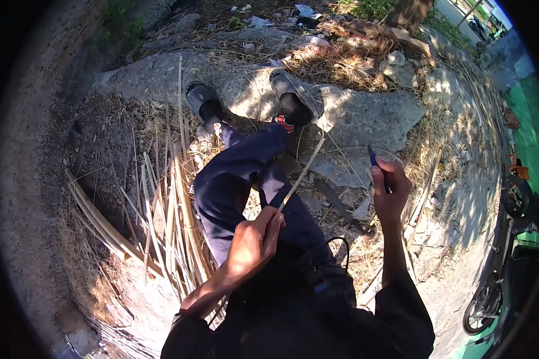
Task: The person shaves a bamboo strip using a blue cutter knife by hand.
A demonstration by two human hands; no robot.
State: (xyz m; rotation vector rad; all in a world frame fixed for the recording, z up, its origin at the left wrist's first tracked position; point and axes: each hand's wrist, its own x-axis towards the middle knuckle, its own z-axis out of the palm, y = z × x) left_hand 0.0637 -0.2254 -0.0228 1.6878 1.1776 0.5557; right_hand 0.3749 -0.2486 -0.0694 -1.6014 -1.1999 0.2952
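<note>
My left hand (pixel 256 239) is closed round the lower end of a thin, pale split-bamboo strip (pixel 306 170). The strip slants up and away to the right, over my bent legs. To the right, my right hand (pixel 391 190) grips a small knife by its blue handle (pixel 373 159). Its short dark blade points up and away from me, apart from the strip. Between my right hand and my thigh, a larger dark blade (pixel 335 200) lies on the ground.
Many long bamboo strips (pixel 176 221) lie heaped left of my legs, with thicker pieces (pixel 105 226) farther left. A flat rock (pixel 365 116) lies beyond my shoes (pixel 296 96). Dry grass (pixel 347 63) and a tree trunk (pixel 406 15) are farther off. A motorcycle (pixel 488 302) stands at right.
</note>
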